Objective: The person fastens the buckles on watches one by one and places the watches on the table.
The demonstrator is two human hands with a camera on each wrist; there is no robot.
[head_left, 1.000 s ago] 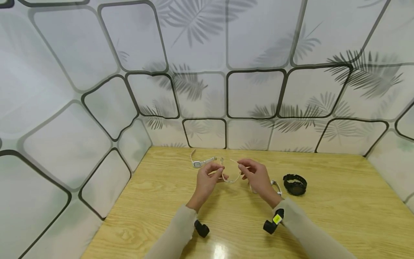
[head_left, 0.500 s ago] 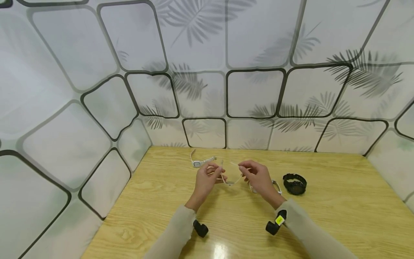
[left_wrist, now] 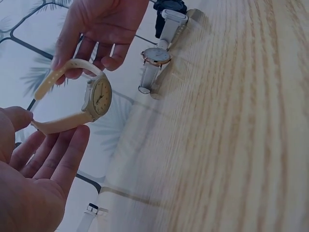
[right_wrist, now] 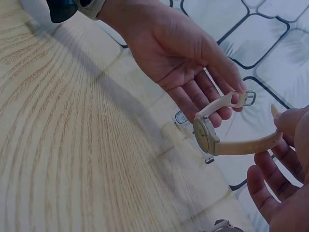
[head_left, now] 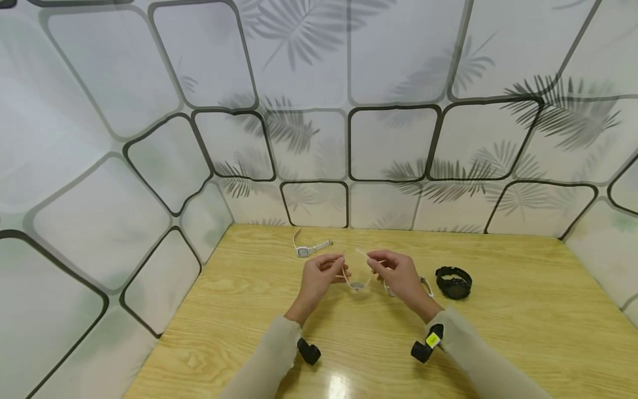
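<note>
A pale cream wristwatch (head_left: 357, 286) hangs above the table in an open U, its round face at the bottom of the curve. My left hand (head_left: 319, 275) pinches the buckle-side strap; the metal buckle (right_wrist: 250, 98) juts past the fingertips in the right wrist view. With thumb and fingers my right hand (head_left: 396, 274) pinches the other strap (left_wrist: 47, 87), whose row of holes shows in the left wrist view. The two strap ends stand apart. Numerals on the dial (left_wrist: 102, 96) are too small to read.
Beyond my left hand lies a white watch (head_left: 303, 251) with a squarish face. A white-strapped watch with a rose-gold rim (left_wrist: 157, 56) sits by my right hand, partly hidden in the head view. Right of it is a black watch (head_left: 454, 284). Patterned cloth walls (head_left: 389, 144) border the wooden table (head_left: 359, 343).
The held watch has sunk slightly, and its face shows more. The buckle end now rises less above my left fingers. My right hand has shifted slightly down; both hands keep their pinch.
</note>
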